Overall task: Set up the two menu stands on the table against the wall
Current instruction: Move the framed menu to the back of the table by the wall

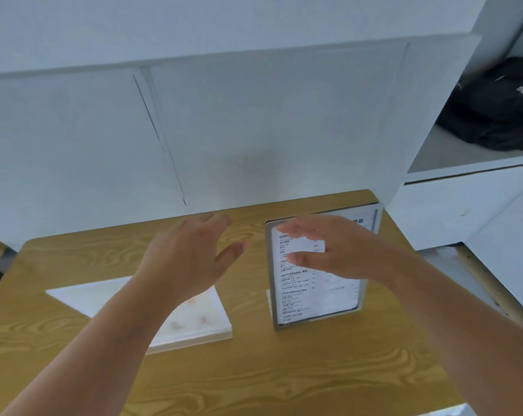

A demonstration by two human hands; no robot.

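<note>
One menu stand [317, 292] stands upright on the wooden table [284, 370], right of centre, its printed face towards me. A second menu stand [194, 322] lies flat on the table to its left, white with faint orange marks. My right hand [329, 247] hovers in front of the upright stand's upper part, fingers spread, holding nothing. My left hand [188, 256] is raised over the far part of the flat stand, fingers apart and empty. My left forearm hides much of the flat stand.
A white wall [254, 130] rises directly behind the table's far edge. To the right is a white cabinet [464, 205] with a black bag [500, 106] in its open shelf. A table strip between stands and wall is bare wood.
</note>
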